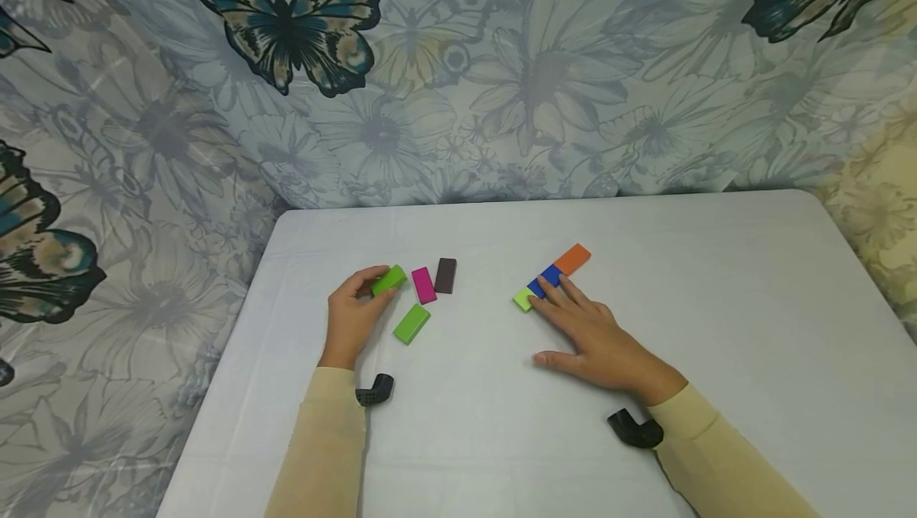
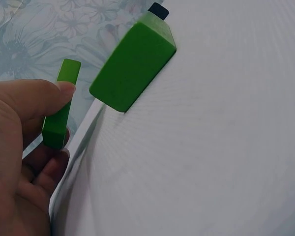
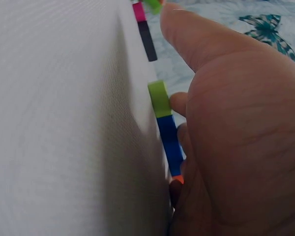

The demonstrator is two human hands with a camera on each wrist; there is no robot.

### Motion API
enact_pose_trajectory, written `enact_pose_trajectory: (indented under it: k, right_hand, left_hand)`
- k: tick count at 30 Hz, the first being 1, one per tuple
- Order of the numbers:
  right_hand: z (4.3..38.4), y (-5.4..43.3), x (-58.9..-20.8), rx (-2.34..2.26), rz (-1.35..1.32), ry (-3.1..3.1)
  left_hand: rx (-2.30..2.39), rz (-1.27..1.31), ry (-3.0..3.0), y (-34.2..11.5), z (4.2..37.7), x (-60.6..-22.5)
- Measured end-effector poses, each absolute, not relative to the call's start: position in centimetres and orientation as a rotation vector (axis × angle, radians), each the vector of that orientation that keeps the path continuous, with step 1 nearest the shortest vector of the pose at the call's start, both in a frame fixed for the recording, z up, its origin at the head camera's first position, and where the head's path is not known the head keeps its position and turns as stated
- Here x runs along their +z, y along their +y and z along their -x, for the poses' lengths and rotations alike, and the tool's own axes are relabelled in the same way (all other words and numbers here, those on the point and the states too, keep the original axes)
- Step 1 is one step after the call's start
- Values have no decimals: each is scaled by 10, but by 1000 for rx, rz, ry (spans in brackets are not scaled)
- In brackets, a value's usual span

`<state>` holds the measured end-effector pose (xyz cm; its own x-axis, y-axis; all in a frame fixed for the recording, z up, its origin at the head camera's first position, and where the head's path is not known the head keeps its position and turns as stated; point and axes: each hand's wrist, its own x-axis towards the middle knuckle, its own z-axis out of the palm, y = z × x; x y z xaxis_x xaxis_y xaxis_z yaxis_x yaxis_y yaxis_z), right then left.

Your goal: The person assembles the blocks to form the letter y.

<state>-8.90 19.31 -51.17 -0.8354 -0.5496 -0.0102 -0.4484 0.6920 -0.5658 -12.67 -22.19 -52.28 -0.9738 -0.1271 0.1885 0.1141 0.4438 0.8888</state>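
Observation:
My left hand pinches a green block between thumb and fingers at the left of the table; the left wrist view shows the same block gripped near its middle. Close by lie a second green block, a magenta block and a dark block. My right hand is spread with straight fingers, their tips touching a slanted row. That row joins a lime block, a blue part and an orange block end to end. Fingers partly hide the blue part.
A white cloth covers the table, whose far edge meets a hanging fabric printed with butterflies and flowers. Black devices sit at the left wrist and the right wrist.

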Motion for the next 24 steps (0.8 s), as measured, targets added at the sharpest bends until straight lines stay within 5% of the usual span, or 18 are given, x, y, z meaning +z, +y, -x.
enact_pose_trajectory:
  k: [24]
  right_hand:
    - [90, 195, -510, -880, 823, 2706]
  left_hand:
    - [-1689, 85, -2281, -210, 127, -515]
